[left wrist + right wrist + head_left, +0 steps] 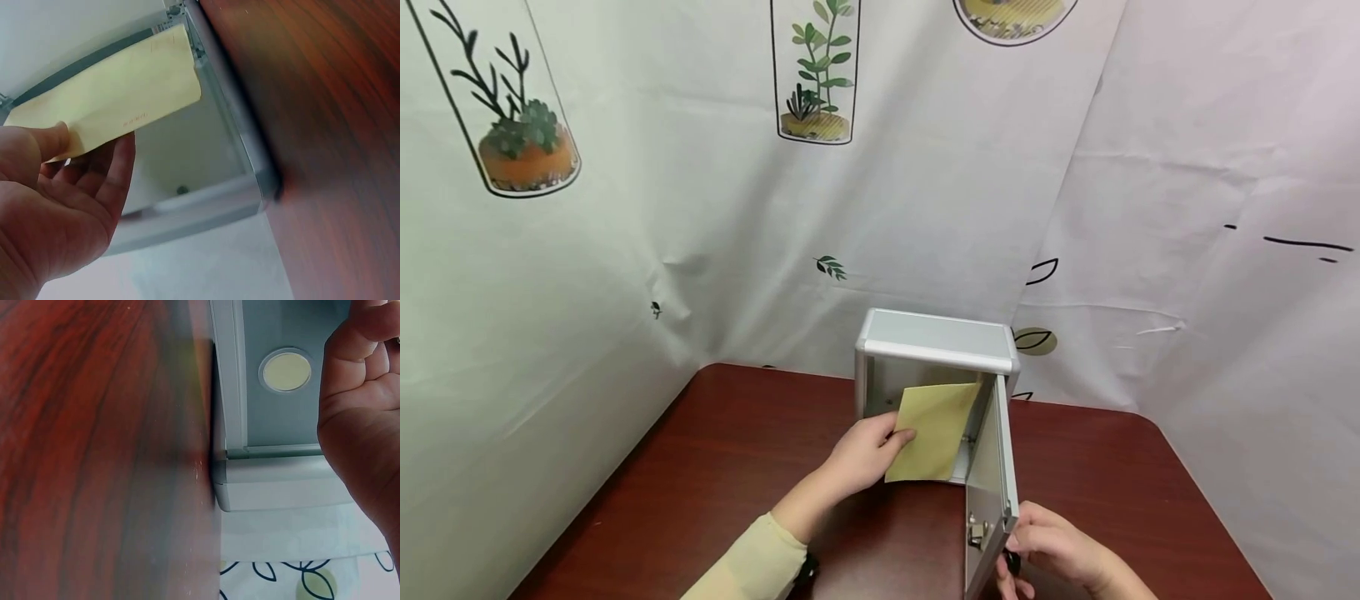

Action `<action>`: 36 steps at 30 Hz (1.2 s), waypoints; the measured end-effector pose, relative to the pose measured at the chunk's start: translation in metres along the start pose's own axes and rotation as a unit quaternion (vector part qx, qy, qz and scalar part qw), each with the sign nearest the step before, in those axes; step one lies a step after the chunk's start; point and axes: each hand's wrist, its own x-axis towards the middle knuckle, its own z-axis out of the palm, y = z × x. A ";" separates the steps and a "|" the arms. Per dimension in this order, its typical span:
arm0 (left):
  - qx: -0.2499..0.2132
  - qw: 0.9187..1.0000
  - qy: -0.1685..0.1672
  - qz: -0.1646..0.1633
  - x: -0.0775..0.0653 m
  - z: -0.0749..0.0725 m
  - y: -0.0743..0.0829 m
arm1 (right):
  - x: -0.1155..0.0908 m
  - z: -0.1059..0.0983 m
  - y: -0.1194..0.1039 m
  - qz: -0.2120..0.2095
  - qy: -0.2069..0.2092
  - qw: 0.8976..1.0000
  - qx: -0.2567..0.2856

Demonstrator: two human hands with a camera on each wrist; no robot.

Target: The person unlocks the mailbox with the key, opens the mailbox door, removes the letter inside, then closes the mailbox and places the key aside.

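Note:
My left hand (pixel 867 450) pinches a yellow paper envelope (pixel 931 429) by its near edge, thumb on top and fingers beneath. Faint red print shows on the envelope (pixel 112 90) in the left wrist view. It is held in the mouth of a small grey metal box (pixel 936 333), whose hinged door (pixel 988 467) stands wide open towards me. At the door's free end, my right hand (pixel 1060 546) has curled fingers around a small black key head (pixel 1013 562), opposite the lock's latch (pixel 977 532). Its fingertips are partly hidden in the right wrist view.
The box stands near the back of a reddish-brown wooden table (pixel 737 450), close to a white cloth backdrop (pixel 925 208) printed with plants. A round cream disc (pixel 286 371) is set in the door's outer face.

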 end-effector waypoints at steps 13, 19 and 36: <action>-0.087 0.994 -0.069 -0.015 -0.032 -0.037 -0.025 | -0.005 0.000 0.003 0.010 0.010 1.000 -0.009; -0.084 0.994 -0.063 -0.015 -0.043 -0.053 -0.042 | -0.003 0.000 0.002 0.008 0.007 1.000 -0.013; -0.057 0.997 -0.010 -0.060 -0.057 -0.100 -0.073 | -0.004 0.000 0.004 0.014 0.007 1.000 0.002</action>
